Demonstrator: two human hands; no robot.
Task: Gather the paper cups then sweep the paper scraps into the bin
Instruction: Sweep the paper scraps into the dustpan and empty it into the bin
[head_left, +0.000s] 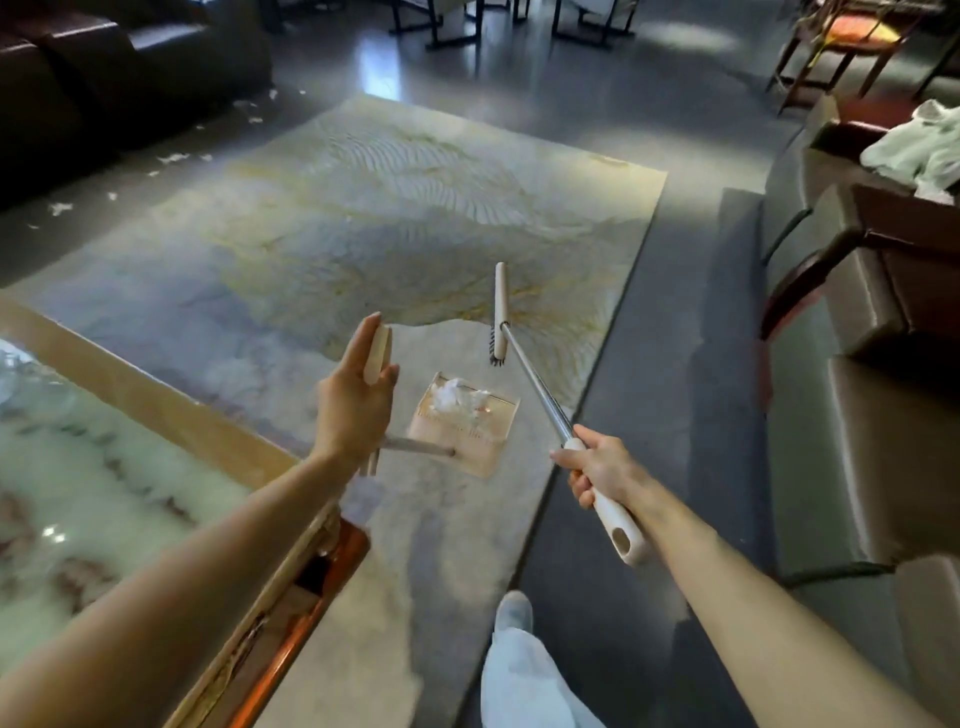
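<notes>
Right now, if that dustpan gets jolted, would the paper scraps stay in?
Probably not. The paper scraps look thin and crumpled, so likely light and easily spilled. The dustpan looks shallow, and dangling from the left hand it may swing.

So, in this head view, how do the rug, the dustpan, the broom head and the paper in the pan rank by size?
Largest: rug, by far.
Next: dustpan.
Last: broom head and paper scraps, which are too alike to rank. The head is longer but much thinner.
</notes>
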